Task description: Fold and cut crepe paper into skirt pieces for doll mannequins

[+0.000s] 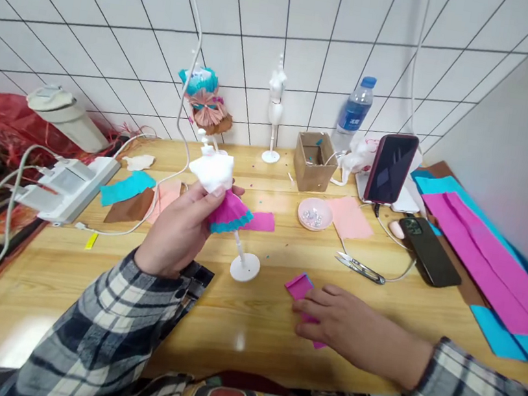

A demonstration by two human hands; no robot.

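Note:
My left hand (182, 219) is closed around a small white mannequin stand, thumb in front, at the waist of a paper dress (231, 213). The dress has a white upper part (213, 172) and a pleated magenta skirt edged in blue. Its round white base (245, 267) tilts at or just above the table. To the right, my right hand (333, 319) is closed over a magenta paper strip (299, 286) with a blue edge, low on the table. The fingers cover most of the strip, and the thumb is hidden.
Behind stand a bare white mannequin (276, 104), a dressed one (208, 108), a cardboard box (315, 162) and a water bottle (357, 106). Thread snips (360, 267), a pink dish (315, 214) and phones (431, 251) lie right. A power strip (79, 188) sits left.

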